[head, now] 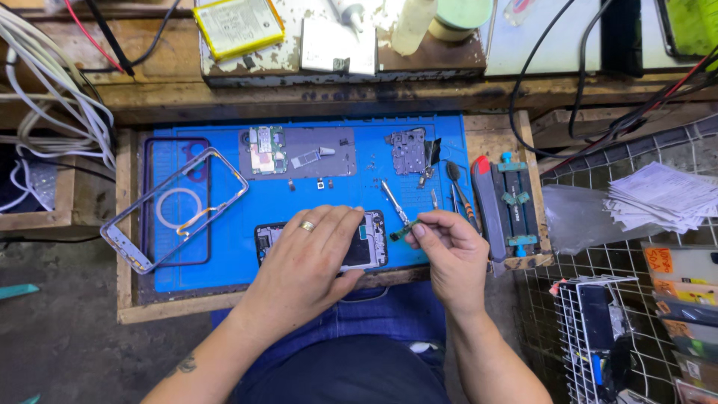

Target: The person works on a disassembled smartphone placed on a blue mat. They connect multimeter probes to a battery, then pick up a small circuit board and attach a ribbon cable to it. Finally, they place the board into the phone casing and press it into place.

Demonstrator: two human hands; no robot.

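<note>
opened phone (370, 243): flat on blue mat, partly covered | small green circuit board (402, 232): pinched, raised just beside phone

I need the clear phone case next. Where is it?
In the head view, the clear phone case lies tilted on the left side of the blue mat, left of the left hand.

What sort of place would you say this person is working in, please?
Probably a phone repair bench: an opened phone on a blue work mat, a loose circuit board, and hand tools alongside.
</note>
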